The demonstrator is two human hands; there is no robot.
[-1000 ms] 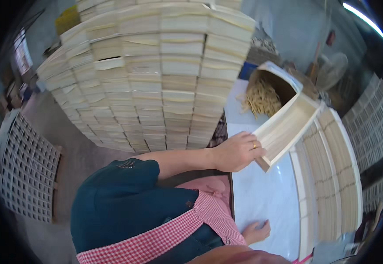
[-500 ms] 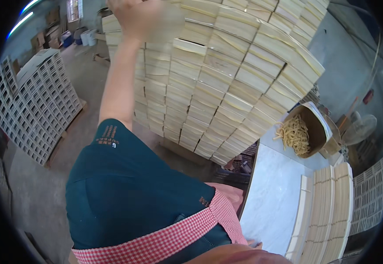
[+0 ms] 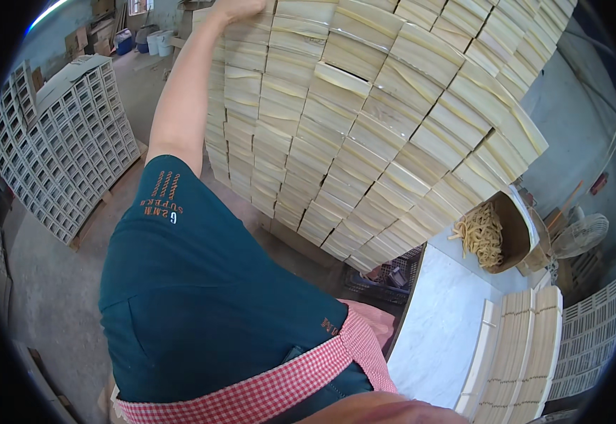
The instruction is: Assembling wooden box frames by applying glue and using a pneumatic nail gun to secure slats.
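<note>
At the lower right, close to the body, a white bench carries rows of thin pale wooden pieces along its outer side and a cardboard box at its far end, tipped toward the person. A dark plastic crate sits below the bench's edge, and a grey floor spreads leftward. Beyond stand a grid-like stack on a pallet, a fan, white tubs and bluish walls. The left arm reaches forward and up, its elbow almost straight, to the top edge, where the left hand meets the upper left of the tall stack of boxes; its fingers are cut off, so I cannot tell whether they grip anything. The right hand is out of view, its state unknown. The boxes are pale wood, oblong and tightly packed, with wavy yellowish edges and some glossy spots. Curly, straw-coloured strips spill from the cardboard box; the apron is red-and-white checked cloth.
</note>
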